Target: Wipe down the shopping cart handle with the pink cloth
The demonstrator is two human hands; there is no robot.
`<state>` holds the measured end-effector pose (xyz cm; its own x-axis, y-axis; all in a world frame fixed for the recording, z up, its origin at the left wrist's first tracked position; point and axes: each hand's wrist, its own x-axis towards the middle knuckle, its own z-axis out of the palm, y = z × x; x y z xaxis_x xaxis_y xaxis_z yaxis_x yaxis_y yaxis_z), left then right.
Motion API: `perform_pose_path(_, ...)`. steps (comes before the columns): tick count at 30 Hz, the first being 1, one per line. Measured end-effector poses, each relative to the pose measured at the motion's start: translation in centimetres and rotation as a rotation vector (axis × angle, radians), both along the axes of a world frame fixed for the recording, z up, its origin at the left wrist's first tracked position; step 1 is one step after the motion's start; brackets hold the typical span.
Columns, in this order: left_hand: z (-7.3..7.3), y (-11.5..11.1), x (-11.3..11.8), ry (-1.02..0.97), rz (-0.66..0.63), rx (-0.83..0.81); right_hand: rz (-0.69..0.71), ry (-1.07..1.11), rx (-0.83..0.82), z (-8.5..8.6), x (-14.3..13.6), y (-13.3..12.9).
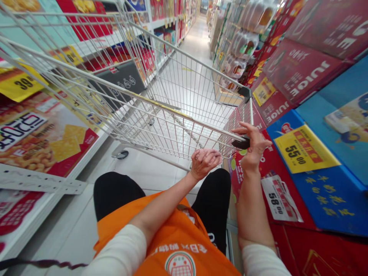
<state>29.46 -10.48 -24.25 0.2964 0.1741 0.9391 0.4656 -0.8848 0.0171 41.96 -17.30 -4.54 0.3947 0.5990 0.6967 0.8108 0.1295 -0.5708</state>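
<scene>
A wire shopping cart point(161, 102) stands at an angle across the aisle in front of me, its basket bare wire inside. My left hand point(202, 165) is closed around a bunched pink cloth point(211, 156), close to the cart's near side. At the near right corner, my right hand point(253, 143) is on the cart's black plastic corner cap point(240, 143). Its fingers reach over the far side of the cap, fairly straight, and its palm is on the right. An orange apron point(169, 230) and black trousers show below my arms.
On the right, red juice cartons point(299, 71) and a blue carton point(324, 184) with a yellow price tag point(306, 148) stand close to my right arm. Shelves with a cracker box point(43, 138) line the left. Wrapped bottle packs point(241, 42) are stacked farther along the aisle.
</scene>
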Motion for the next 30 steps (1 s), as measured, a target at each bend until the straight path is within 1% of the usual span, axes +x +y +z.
perform_pose_path(3, -1.3, 0.6, -0.4, 0.036, -0.068, 0.055, -0.003, 0.031, 0.038, -0.3, -0.1, -0.1)
perform_pose_path(6, -2.4, 0.8, -1.6, 0.063, -0.072, 0.073, -0.023, -0.015, 0.052, 0.0, -0.3, -0.3)
perform_pose_path(8, -2.3, 0.7, -1.8, 0.084, -0.054, 0.049, -0.046, -0.1, 0.037, 0.3, -0.8, -0.4)
perform_pose_path(12, -1.2, 0.9, -0.9, 0.081, -0.005, -0.012, -0.069, -0.363, -0.017, 0.9, -2.8, -0.2)
perform_pose_path(14, -1.4, 1.4, -0.8, 0.097, -0.029, -0.028, -0.066, -0.441, -0.043, 0.8, -3.8, 0.1)
perform_pose_path(16, -2.4, 1.8, -1.6, 0.162, -0.109, -0.03, -0.082, -0.461, -0.061, 0.4, -4.6, 0.3)
perform_pose_path(18, -3.8, 2.1, -3.2, 0.226, -0.168, -0.034, -0.099, -0.462, -0.063, 0.0, -4.8, 0.4)
perform_pose_path(20, -4.9, 2.1, -5.0, 0.249, -0.165, -0.039, -0.092, -0.469, -0.051, -0.3, -4.7, 0.5)
perform_pose_path(21, -5.1, 2.1, -5.7, 0.244, -0.149, -0.041, -0.086, -0.47, -0.041, -0.4, -4.6, 0.5)
perform_pose_path(22, -4.8, 2.0, -6.2, 0.229, -0.127, -0.039, -0.082, -0.467, -0.034, -0.4, -4.4, 0.5)
perform_pose_path(23, -4.2, 2.0, -6.4, 0.2, -0.099, -0.03, -0.078, -0.46, -0.028, -0.3, -4.3, 0.5)
perform_pose_path(24, -3.2, 2.0, -6.4, 0.151, -0.067, -0.012, -0.077, -0.452, -0.022, -0.2, -4.3, 0.6)
perform_pose_path(25, -1.8, 2.1, -6.1, 0.087, -0.032, 0.012, -0.075, -0.44, -0.019, 0.0, -4.3, 0.7)
perform_pose_path(27, 1.6, 2.6, -5.1, -0.063, 0.04, 0.068, -0.066, -0.414, -0.008, 0.4, -4.5, 1.0)
perform_pose_path(29, 5.0, 3.3, -3.8, -0.132, 0.085, 0.07, -0.046, -0.379, 0.002, 0.7, -4.9, 1.3)
perform_pose_path(30, 6.2, 3.8, -3.2, -0.137, 0.112, 0.041, -0.034, -0.358, 0.002, 0.8, -5.1, 1.5)
